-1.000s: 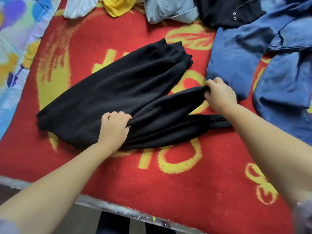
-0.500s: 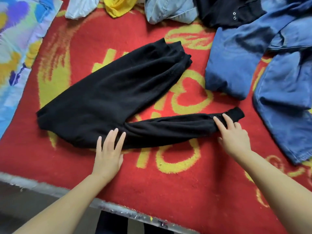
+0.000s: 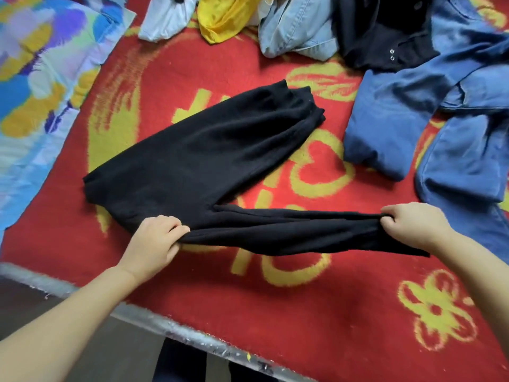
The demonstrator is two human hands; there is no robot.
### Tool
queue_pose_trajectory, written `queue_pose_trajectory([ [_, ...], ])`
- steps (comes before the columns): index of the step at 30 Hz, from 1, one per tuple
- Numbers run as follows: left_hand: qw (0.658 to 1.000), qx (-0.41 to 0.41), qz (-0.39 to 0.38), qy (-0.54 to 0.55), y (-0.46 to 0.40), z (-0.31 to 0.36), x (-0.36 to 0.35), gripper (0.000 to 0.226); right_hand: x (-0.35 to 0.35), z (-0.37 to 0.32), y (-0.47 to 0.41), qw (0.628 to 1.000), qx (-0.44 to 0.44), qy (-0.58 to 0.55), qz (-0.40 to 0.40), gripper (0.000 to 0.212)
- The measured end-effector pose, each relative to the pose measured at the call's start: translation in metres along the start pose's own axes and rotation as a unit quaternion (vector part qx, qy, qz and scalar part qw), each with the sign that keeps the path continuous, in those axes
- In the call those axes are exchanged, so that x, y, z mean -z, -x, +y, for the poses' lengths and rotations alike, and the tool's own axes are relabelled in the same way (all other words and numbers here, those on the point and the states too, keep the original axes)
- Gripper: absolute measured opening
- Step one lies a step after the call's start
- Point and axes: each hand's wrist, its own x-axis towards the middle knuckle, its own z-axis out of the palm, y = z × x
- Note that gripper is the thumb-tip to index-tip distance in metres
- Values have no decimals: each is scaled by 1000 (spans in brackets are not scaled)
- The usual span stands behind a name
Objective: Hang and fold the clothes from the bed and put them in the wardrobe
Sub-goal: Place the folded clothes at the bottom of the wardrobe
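A black knit garment (image 3: 209,158) lies on the red and yellow blanket (image 3: 316,312) of the bed, its body folded and slanting up to the right. One long sleeve (image 3: 289,230) stretches to the right along the near side. My left hand (image 3: 157,241) grips the sleeve where it joins the body. My right hand (image 3: 413,224) grips the sleeve near its cuff end. Between both hands the sleeve is pulled out straight and lifted a little off the blanket.
Blue denim clothes (image 3: 454,139) lie at the right. Along the far edge sit a black garment (image 3: 385,31), a light denim piece (image 3: 297,28), a yellow cloth (image 3: 220,17) and a white one (image 3: 165,20). A multicoloured sheet (image 3: 35,78) covers the left. The bed's metal edge (image 3: 165,326) runs near me.
Half a second ago both hands lay flat beside the sleeve; now each grips it and holds it stretched. The sleeve earlier came down from over the body to the near side.
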Motion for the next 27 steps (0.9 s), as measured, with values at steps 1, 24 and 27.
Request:
queue_pose_trajectory([
  [1, 1000, -7, -13, -11, 7, 1, -3, 35, -7, -4, 3, 999, 6, 34, -29, 26],
  [24, 983, 35, -166, -71, -96, 52, -16, 36, -42, -51, 0, 964, -45, -260, 27, 39],
  [27, 982, 83, -116, 120, -116, 36, 2, 11, -7, -27, 4, 924, -9, -381, 21, 14],
])
